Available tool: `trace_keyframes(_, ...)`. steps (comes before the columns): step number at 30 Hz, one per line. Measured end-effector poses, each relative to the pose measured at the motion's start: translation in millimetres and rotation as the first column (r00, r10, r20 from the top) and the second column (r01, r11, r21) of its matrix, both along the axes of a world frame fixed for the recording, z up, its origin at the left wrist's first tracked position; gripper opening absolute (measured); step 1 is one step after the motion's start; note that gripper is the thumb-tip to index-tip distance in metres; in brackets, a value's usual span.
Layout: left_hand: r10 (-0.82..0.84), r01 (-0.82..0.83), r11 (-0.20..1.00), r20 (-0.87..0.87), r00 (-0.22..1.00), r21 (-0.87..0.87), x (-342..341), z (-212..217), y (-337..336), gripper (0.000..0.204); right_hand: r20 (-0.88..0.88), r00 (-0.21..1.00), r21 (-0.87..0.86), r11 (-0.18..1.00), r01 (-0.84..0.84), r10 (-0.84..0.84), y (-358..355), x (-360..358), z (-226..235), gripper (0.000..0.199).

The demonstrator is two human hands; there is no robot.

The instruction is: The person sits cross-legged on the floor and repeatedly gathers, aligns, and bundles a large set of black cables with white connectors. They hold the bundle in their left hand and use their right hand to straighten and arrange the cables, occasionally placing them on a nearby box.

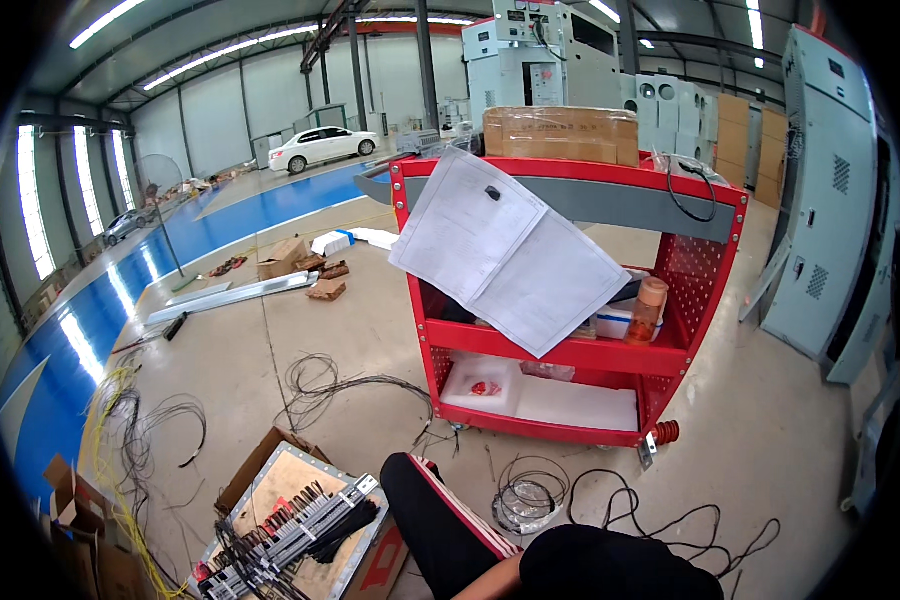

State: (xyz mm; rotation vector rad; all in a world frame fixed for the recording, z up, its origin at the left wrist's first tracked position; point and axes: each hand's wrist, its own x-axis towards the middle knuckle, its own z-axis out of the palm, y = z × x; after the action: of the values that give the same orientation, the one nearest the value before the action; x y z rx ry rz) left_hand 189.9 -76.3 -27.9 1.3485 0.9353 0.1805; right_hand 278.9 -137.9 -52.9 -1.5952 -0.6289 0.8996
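Observation:
Neither of my hands shows; a bit of bare forearm (495,580) enters at the lower edge between my black-clad legs, and I cannot tell which arm it is. Nearest on the left is a board (282,470) on a cardboard box, bearing a metal rail assembly (315,520) with a row of dark-tipped parts and bundled black wires (240,560). Ahead stands a red tool cart (560,345). Printed drawing sheets (510,250) hang over its front, with a small black object (493,193) on them.
Black cables (660,520) and a wire coil (530,495) lie on the floor before the cart. Yellow and black wires (120,470) trail at left. The cart carries a cardboard box (560,135) and an orange bottle (647,310). Grey cabinets (830,200) stand at right.

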Motion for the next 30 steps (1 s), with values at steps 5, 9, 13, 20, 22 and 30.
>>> trace_keyframes(5, 0.009, -0.009, 1.0, 0.014, 1.0, -0.005, -2, 1, 1, 0.024, -0.005, 1.0, -0.092, 0.995, -0.03, 0.03, -1, 4, -8, 0.05)
trace_keyframes(9, 0.027, -0.027, 1.0, 0.015, 1.0, -0.011, -5, 0, 1, 0.022, -0.003, 0.999, -0.176, 0.983, -0.047, 0.047, 1, 3, -7, 0.054)
trace_keyframes(13, 0.043, -0.042, 0.999, 0.025, 0.999, -0.024, -5, 1, -3, 0.021, -0.092, 0.996, -0.147, 0.989, -0.014, 0.001, -6, 4, -3, 0.05)
trace_keyframes(20, 0.112, -0.135, 0.986, 0.212, 0.971, 0.097, -13, -7, 7, 0.021, 0.012, 0.999, -0.018, 0.999, -0.033, 0.033, 12, 10, -31, 0.036)
trace_keyframes(22, 0.112, -0.16, 0.966, 0.226, 0.968, 0.205, -25, -43, 19, 0.021, 0.044, 0.996, -0.07, 0.994, -0.079, 0.082, 17, 17, -77, 0.033)
trace_keyframes(30, 0.045, -0.054, 0.957, 0.036, 0.998, 0.287, -39, -9, 38, 0.021, -0.2, 0.977, 0.043, 0.996, 0.083, -0.073, 26, -3, -32, 0.028)
